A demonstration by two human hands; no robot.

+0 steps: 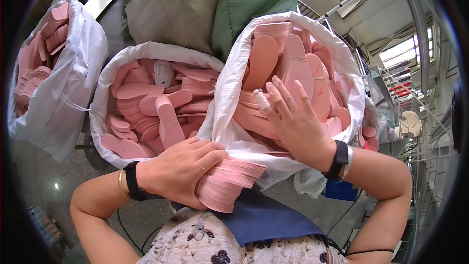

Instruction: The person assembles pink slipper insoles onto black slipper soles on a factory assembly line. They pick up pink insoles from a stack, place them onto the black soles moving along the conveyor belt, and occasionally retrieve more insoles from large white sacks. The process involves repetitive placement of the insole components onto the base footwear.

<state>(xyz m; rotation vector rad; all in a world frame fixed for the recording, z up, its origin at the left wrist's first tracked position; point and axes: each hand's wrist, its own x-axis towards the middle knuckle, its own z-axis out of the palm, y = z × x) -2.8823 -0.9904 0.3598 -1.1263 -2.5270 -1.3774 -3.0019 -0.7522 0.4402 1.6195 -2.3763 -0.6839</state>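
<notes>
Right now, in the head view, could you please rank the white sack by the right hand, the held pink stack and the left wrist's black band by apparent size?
Largest to smallest:
White sack
Pink stack, in the left hand
Black band

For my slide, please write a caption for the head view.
Left fingers grip a stack of pink insoles; right fingers spread over a white sack holding more.

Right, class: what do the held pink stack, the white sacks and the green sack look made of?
Pink stack: perhaps foam or fibreboard, matte; thin layers show at its edge. White sacks: probably woven plastic, faint sheen, crinkled rims. Green sack: likely plastic or coated cloth; creases catch the light.
</notes>
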